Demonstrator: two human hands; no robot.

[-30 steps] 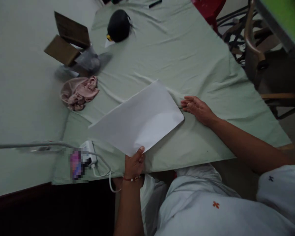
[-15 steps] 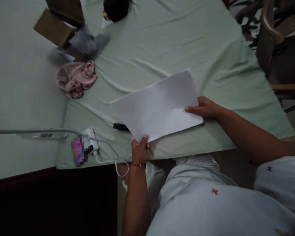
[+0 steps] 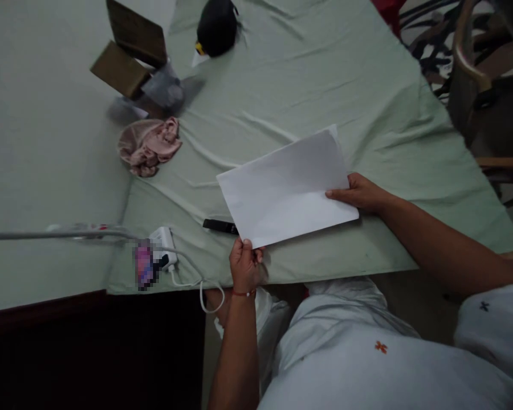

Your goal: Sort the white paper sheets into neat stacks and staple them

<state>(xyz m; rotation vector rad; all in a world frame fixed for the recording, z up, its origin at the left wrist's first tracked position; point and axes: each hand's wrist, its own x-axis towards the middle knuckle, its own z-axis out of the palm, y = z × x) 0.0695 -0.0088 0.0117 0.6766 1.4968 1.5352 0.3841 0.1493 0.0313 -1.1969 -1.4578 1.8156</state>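
Note:
White paper (image 3: pixel 286 188), looking like more than one sheet at its far right corner, is held at a slant over the green-clothed table (image 3: pixel 308 85). My left hand (image 3: pixel 245 265) pinches its near left corner, thumb on top, and wears a thin red bracelet at the wrist. At the right edge, my right hand (image 3: pixel 359 192) grips the paper with the thumb lying across the top and the fingers hidden underneath. Partly covered by the paper's left side is a black, bar-shaped object (image 3: pixel 220 226), resting on the cloth.
To the left are a white power adapter (image 3: pixel 165 247) with cables and a crumpled pink cloth (image 3: pixel 149 145). Behind them stands an open brown box (image 3: pixel 119 68) beside clear plastic. A black rounded object (image 3: pixel 217 28) lies at the back; a chair (image 3: pixel 474 85) is at right.
The paper's left side has flattened and its left corner has shifted right. Both hands keep their hold. The whole view has moved slightly, so the background appears lower and further right.

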